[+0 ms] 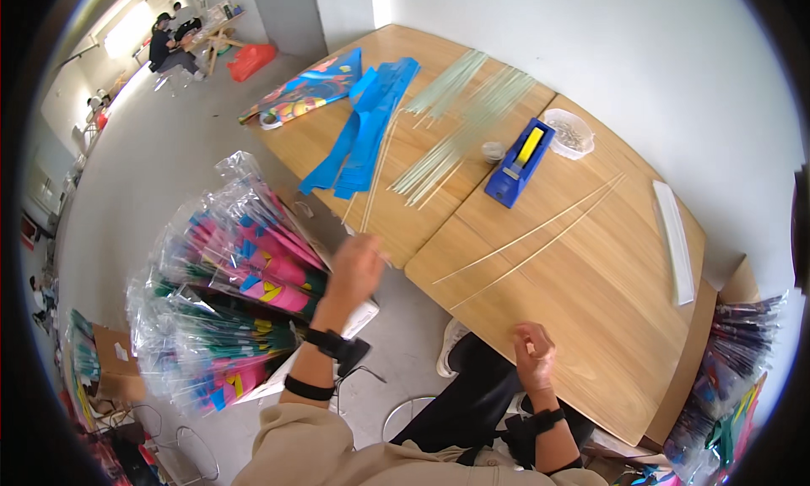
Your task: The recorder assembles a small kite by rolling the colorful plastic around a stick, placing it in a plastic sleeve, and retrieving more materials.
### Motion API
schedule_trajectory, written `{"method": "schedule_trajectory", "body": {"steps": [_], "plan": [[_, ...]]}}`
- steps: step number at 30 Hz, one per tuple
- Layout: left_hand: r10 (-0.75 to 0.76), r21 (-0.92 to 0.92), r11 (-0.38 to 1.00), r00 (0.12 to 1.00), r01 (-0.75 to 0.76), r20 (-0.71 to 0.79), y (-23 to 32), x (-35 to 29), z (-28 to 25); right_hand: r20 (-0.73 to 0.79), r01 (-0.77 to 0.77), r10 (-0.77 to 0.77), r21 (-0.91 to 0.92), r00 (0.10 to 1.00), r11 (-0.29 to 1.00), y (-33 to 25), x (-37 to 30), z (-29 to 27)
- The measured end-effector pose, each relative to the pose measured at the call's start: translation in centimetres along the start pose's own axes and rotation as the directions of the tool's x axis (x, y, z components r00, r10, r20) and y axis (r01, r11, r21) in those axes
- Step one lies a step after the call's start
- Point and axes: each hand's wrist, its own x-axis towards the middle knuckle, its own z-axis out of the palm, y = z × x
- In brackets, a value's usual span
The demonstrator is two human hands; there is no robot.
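Observation:
My left hand (356,271) is closed, slightly blurred, just off the near edge of the wooden table (557,292), beside the box of wrapped goods. Whatever its fingers hold, if anything, cannot be made out. At the table's front edge my right hand (536,357) has its fingers curled in, with nothing visible in them. Two thin sticks (527,243) lie on the tabletop beyond it. Several pale green sticks (460,144) are spread farther back, next to blue strips of sheet material (371,127). A blue tape dispenser (519,165) with yellow inside stands by the table seam.
A box holds clear-wrapped pink, green and blue items (245,283) at left. On the table are a colourful printed sheet (312,89), a white bowl of small pieces (569,133) and a long white strip (673,243). More wrapped bundles (730,359) stand at right. People sit far left.

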Motion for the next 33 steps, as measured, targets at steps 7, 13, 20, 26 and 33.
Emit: {"method": "schedule_trajectory", "body": {"steps": [7, 13, 20, 26, 33], "plan": [[-0.073, -0.003, 0.997, 0.962, 0.077, 0.263, 12.6, 0.3, 9.3, -0.036, -0.115, 0.119, 0.088, 0.992, 0.989, 1.0, 0.3, 1.6], [-0.154, 0.021, 0.988, 0.972, 0.153, 0.176, 13.1, -0.8, 12.3, -0.09, -0.115, 0.117, 0.024, 0.989, 0.993, 0.9, 0.3, 2.0], [-0.068, 0.168, 0.985, 0.982, 0.038, 0.178, 13.0, -0.4, 13.3, -0.112, -0.098, 0.093, -0.038, 0.989, 0.994, 0.6, 0.3, 2.2], [0.053, 0.192, 0.979, 0.992, -0.075, 0.117, 12.0, -2.3, 13.0, -0.125, -0.074, 0.062, -0.095, 0.99, 0.993, 0.6, 0.2, 2.3], [-0.044, -0.106, 0.994, 0.98, 0.024, -0.195, 8.4, 2.0, 7.2, -0.126, -0.069, 0.055, -0.11, 0.991, 0.992, 0.9, 0.3, 2.0]]}}
